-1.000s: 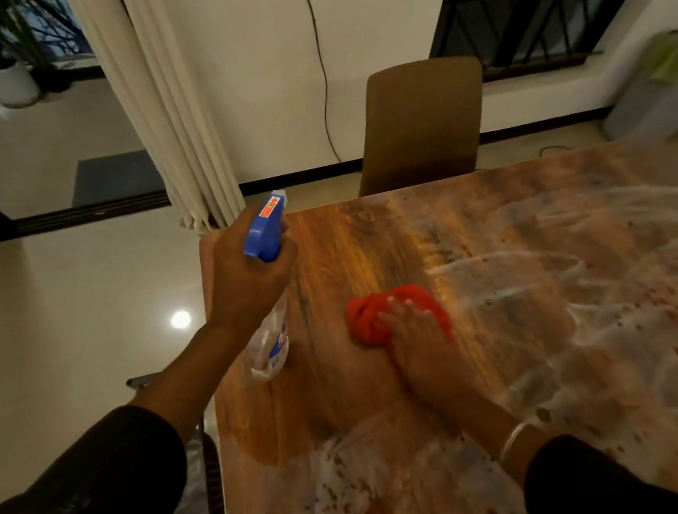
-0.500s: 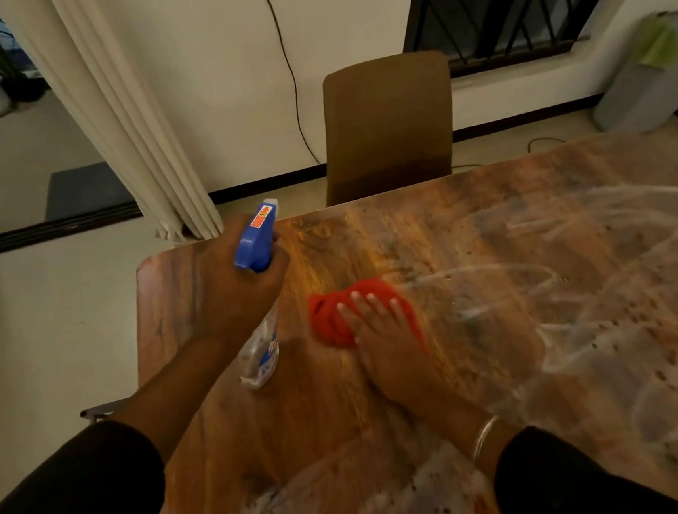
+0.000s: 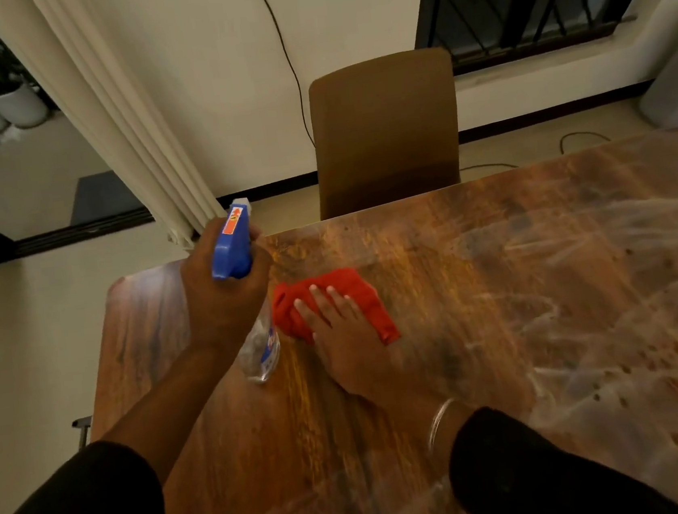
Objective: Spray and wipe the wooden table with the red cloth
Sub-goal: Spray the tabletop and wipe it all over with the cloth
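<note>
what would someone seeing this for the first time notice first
The red cloth stands out brightest, pressed flat under the right hand near the far left part of the wooden table. Just left of it, the left hand grips a clear spray bottle with a blue head, held above the tabletop. To the right, pale smeared streaks and droplets cover much of the wood.

Wooden desk, warm brown grain, rounded far-left corner. A crumpled red cloth lies directly on it, flat under the right hand. To the right of that hand and nearer the body, the surface carries pale smeared streaks and speckled droplets.
</note>
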Available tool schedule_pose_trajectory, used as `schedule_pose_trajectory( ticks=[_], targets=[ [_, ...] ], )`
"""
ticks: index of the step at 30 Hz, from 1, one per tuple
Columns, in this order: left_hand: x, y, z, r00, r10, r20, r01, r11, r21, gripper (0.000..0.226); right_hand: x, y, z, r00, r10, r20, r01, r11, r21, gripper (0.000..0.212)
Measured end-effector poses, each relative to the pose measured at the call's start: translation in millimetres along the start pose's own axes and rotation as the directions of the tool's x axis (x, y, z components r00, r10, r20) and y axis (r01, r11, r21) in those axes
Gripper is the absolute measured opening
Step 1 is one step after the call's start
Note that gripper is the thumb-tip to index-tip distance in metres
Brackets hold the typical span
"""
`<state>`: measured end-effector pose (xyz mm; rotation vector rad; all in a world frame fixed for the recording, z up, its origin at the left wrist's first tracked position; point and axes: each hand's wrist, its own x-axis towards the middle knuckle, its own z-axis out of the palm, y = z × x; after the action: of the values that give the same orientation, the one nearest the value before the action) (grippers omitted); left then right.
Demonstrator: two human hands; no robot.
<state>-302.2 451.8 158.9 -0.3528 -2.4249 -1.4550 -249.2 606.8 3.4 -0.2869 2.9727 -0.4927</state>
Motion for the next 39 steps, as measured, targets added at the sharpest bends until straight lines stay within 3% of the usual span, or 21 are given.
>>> schedule_pose_trajectory(
  ticks=[3,5,7,10,13,16,18,20,24,28,30,34,37,39],
  targets=[
    [2.7,-3.8,3.6,0.998,-0.069,-0.015,0.069,0.996,0.055,0.015,3.6,51.0,-20.3,0.999,0.008,-0.034,-0.007,1.0,0.018,0.073],
    [5.4,-5.4,3.2,0.992,-0.128,0.009,0.127,0.99,0.059,0.012,6.6,105.2,-41.8,0.976,0.19,-0.102,-0.191,0.982,0.001,0.08],
    [6.5,-3.3,3.4,0.994,-0.102,-0.039,0.103,0.994,0.035,0.012,11.5,158.4,-65.2,0.906,0.384,-0.176,-0.394,0.919,-0.025,0.072],
    [1.7,1.6,3.3,0.996,0.017,-0.087,-0.019,1.0,-0.015,0.019,27.1,166.6,-71.3,0.842,0.493,-0.22,-0.503,0.864,0.01,0.064],
    [-3.2,3.1,6.0,0.998,0.06,-0.007,-0.06,0.995,-0.085,0.023,43.6,98.9,-47.7,0.891,0.408,-0.199,-0.409,0.912,0.036,0.065],
    [-8.7,-0.5,10.5,0.992,0.082,0.097,-0.071,0.991,-0.111,0.027,52.5,38.0,-28.0,0.989,0.138,-0.062,-0.134,0.989,0.057,0.069],
    [-9.7,-8.3,8.8,0.983,0.083,0.161,-0.063,0.99,-0.13,0.029,56.1,36.8,-30.1,1.0,0.016,-0.008,-0.016,0.999,0.046,0.077],
    [-5.5,-18.8,2.2,0.98,0.063,0.191,-0.044,0.994,-0.1,0.033,61.6,67.6,-41.6,0.997,0.027,-0.068,-0.029,0.999,-0.036,0.076],
    [5.8,-34.5,-13.6,0.988,0.01,0.152,0.017,0.985,-0.172,0.038,76.2,155.5,-74.2,0.934,0.311,-0.174,-0.323,0.945,-0.049,0.069],
    [9.3,-49.6,-31.6,0.987,-0.065,0.146,0.094,0.975,-0.2,0.03,97.3,132.7,-60.3,0.85,0.458,-0.26,-0.464,0.885,0.038,0.062],
    [9.8,-51.7,-36.5,0.987,-0.068,0.147,0.098,0.974,-0.206,0.028,114.5,81.0,-38.2,0.887,0.382,-0.258,-0.383,0.923,0.048,0.061],
    [18.9,-56.6,-37.4,0.978,0.027,0.208,0.013,0.982,-0.19,0.031,133.1,-21.3,-0.2,0.991,0.053,-0.127,-0.046,0.998,0.052,0.059],
    [26.7,-56.6,-36.8,0.97,0.033,0.242,0.011,0.984,-0.178,0.031,128.9,-13.1,-6.8,0.997,-0.026,-0.076,0.03,0.998,0.047,0.058],
    [29.0,-54.6,-34.8,0.963,0.053,0.265,0.003,0.978,-0.208,0.03,123.5,30.0,-29.1,0.993,0.052,-0.105,-0.049,0.998,0.035,0.059]
  ],
)
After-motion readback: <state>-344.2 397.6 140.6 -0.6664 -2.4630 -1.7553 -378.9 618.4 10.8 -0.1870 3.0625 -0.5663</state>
